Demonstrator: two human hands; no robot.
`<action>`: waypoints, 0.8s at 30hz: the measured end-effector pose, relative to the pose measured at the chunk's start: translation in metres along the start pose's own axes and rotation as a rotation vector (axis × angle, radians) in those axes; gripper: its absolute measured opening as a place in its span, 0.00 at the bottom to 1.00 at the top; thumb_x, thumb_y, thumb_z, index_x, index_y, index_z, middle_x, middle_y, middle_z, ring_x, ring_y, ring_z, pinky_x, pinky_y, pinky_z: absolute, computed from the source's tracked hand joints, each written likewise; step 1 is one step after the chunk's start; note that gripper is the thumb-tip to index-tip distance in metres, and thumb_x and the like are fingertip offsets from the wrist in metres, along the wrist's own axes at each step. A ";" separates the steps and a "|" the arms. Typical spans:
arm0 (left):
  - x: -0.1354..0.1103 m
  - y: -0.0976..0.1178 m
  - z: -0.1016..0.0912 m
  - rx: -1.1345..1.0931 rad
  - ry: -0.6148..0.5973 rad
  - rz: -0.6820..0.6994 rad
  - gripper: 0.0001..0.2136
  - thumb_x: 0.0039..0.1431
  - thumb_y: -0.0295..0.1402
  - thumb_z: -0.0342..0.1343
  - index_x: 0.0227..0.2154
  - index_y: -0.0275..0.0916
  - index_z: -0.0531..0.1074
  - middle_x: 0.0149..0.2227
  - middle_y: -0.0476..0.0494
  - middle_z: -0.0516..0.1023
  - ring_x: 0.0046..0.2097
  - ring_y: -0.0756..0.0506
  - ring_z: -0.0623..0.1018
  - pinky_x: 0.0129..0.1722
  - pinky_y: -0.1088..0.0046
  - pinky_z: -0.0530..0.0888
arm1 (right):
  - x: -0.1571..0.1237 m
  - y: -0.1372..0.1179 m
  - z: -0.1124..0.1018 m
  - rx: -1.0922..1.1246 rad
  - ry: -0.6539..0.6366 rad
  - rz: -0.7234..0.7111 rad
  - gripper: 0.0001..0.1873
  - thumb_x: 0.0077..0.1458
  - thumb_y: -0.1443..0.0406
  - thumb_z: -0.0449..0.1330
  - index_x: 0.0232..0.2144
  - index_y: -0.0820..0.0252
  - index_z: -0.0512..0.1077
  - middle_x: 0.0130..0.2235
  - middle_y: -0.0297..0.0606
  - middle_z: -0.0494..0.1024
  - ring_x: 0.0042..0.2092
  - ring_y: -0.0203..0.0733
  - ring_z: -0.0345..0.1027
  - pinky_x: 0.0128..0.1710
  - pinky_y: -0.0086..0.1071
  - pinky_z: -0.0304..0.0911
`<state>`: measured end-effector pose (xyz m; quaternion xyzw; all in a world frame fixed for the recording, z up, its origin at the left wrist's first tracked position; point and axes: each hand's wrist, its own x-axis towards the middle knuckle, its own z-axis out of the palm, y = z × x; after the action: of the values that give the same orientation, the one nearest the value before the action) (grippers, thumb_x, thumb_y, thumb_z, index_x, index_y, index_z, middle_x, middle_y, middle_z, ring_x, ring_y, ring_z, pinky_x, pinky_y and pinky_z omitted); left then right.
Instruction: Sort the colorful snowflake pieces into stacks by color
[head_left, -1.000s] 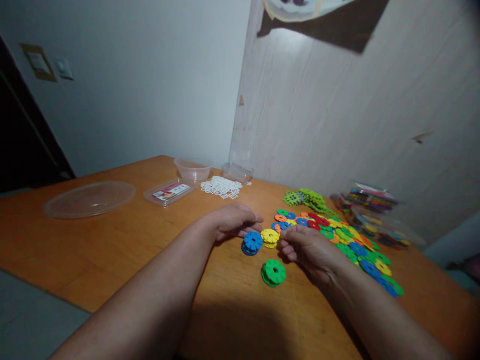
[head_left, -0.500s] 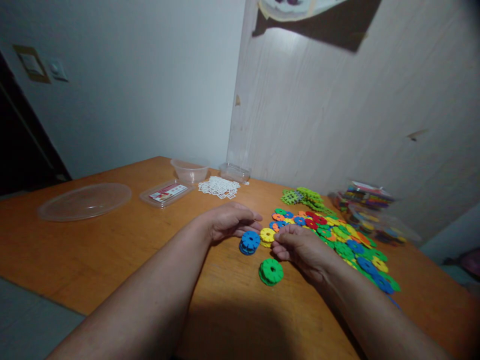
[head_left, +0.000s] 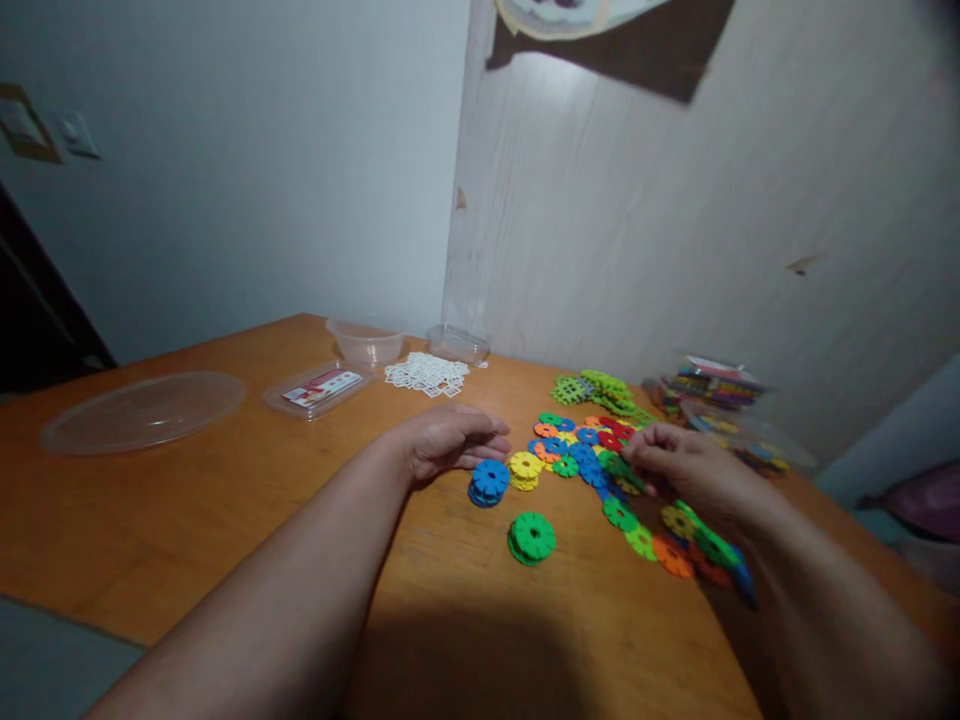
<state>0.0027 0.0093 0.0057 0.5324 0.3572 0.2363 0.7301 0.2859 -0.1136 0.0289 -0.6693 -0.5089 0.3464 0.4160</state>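
Head view: the right hand (head_left: 671,465) is over the loose discs (head_left: 619,513), fingers curled, thumb and forefinger drawn together; whether a disc sits in that pinch, I cannot tell. The left hand (head_left: 454,443) is open and half-cupped at the table (head_left: 187,500), nothing seen in its palm, just beyond the blue stack (head_left: 490,481) and left of the yellow stack (head_left: 526,469). Those two stand side by side; the green stack (head_left: 532,537) is apart from them, nearer the person.

The discs look thin and many overlap, so gripping one by its notched rim, clear of its neighbours, seems the surest way to lift a single piece. Any disc laid on a stack would sit best lowered flat, centre holes lined up, with the left hand as a soft guard. Farther out lie lime-green pieces (head_left: 611,392), white pieces (head_left: 427,374) and a clear bowl (head_left: 367,345).
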 end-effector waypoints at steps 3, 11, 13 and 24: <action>0.003 -0.002 -0.002 0.008 0.000 -0.002 0.16 0.48 0.36 0.65 0.39 0.32 0.75 0.41 0.33 0.81 0.38 0.47 0.81 0.35 0.76 0.76 | -0.003 0.018 -0.035 -0.207 -0.008 0.027 0.15 0.43 0.58 0.66 0.24 0.60 0.66 0.18 0.26 0.63 0.19 0.28 0.53 0.17 0.23 0.47; 0.003 -0.003 -0.001 0.014 0.025 0.002 0.16 0.48 0.36 0.65 0.38 0.32 0.75 0.39 0.35 0.81 0.38 0.47 0.80 0.35 0.75 0.76 | -0.002 0.051 -0.067 -0.712 -0.068 0.154 0.13 0.38 0.58 0.68 0.21 0.60 0.71 0.21 0.33 0.72 0.23 0.34 0.61 0.20 0.27 0.51; 0.003 -0.002 -0.001 0.009 0.009 0.001 0.16 0.48 0.36 0.65 0.38 0.32 0.75 0.37 0.36 0.81 0.36 0.48 0.80 0.34 0.76 0.76 | -0.001 0.051 -0.065 -0.787 -0.038 0.182 0.14 0.36 0.57 0.70 0.20 0.60 0.73 0.23 0.35 0.74 0.24 0.36 0.63 0.20 0.28 0.51; 0.005 -0.004 -0.001 0.011 0.000 0.008 0.15 0.46 0.37 0.66 0.34 0.32 0.76 0.37 0.36 0.81 0.32 0.49 0.78 0.32 0.76 0.74 | 0.003 0.049 -0.049 -0.720 -0.052 0.098 0.11 0.38 0.63 0.67 0.20 0.59 0.68 0.21 0.31 0.69 0.23 0.34 0.59 0.21 0.27 0.49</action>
<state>0.0050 0.0120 0.0001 0.5376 0.3565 0.2373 0.7263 0.3494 -0.1271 0.0046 -0.7874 -0.5761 0.1812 0.1234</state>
